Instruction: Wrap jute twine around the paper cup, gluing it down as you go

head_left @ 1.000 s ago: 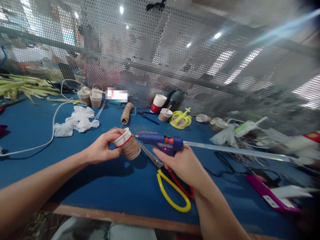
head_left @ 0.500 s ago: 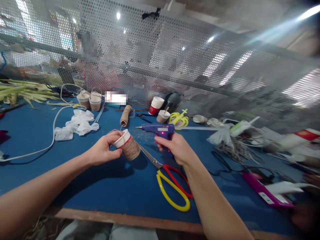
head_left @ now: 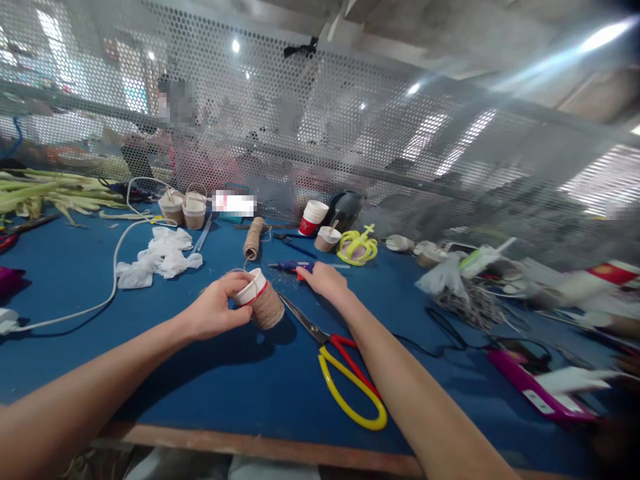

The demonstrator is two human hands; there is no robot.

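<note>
My left hand (head_left: 223,305) grips a paper cup (head_left: 267,307) by its white rim; the cup is tilted and its lower part is wrapped in brown twine. A strand runs from it to the twine roll (head_left: 253,239) lying behind. My right hand (head_left: 325,283) is closed around a blue glue gun (head_left: 290,266), held low at the tabletop with its nozzle pointing left; most of its handle is hidden by the hand. Scissors (head_left: 315,330) with one red and one yellow handle lie between my arms, their blades toward the cup.
White crumpled plastic (head_left: 163,257) lies left, near a white cable (head_left: 116,267). Twine-wrapped cups (head_left: 194,212), a red-white cup (head_left: 313,217) and a yellow crown-shaped piece (head_left: 357,248) stand at the back before a perforated metal screen (head_left: 300,120). A magenta power strip (head_left: 537,387) sits right.
My right hand has moved forward and slightly left, lowering the glue gun to the tabletop and turning it on its side. My left hand still holds the cup, with little shift.
</note>
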